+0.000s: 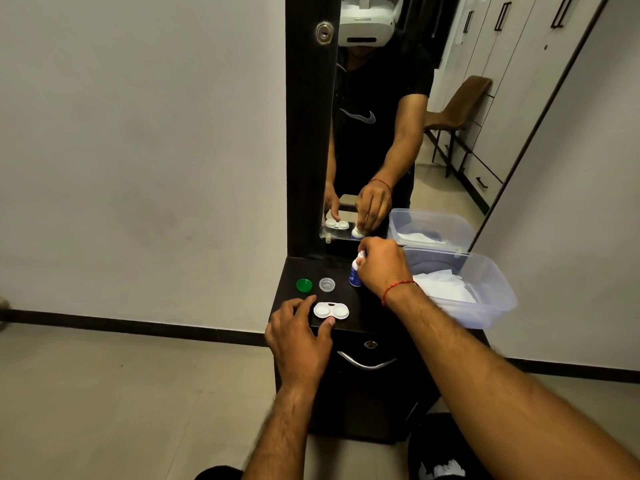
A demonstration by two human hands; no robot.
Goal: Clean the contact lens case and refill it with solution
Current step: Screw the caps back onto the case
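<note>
The white contact lens case (330,310) lies flat on the dark counter (372,315), close to its near edge, with both round wells uncovered and facing up. The left hand (299,337) reaches in from the near left with its fingers loosely spread. Its thumb tip rests against the near rim of the case, and its index fingertip sits at the left end; whether that fingertip touches the case cannot be told. Just beyond the case, toward the far left of the counter, lie two loose caps side by side and apart: a green cap (304,285) on the left and a clear cap (327,284) on the right. To the right of them stands a small blue-and-white solution bottle (354,275), upright on the counter. The right hand (382,266) comes over it from the right, its fingers curled and pinching the white top of the bottle. A red thread (394,291) circles that wrist. At the right end of the counter sits a clear plastic container (498,289), which overhangs the counter's edge and holds white tissue (446,285). A mirror (415,133) rises at the far side and reflects both hands, the case and the container. Below the counter top, on the near face, is a curved metal drawer handle (367,362).
</note>
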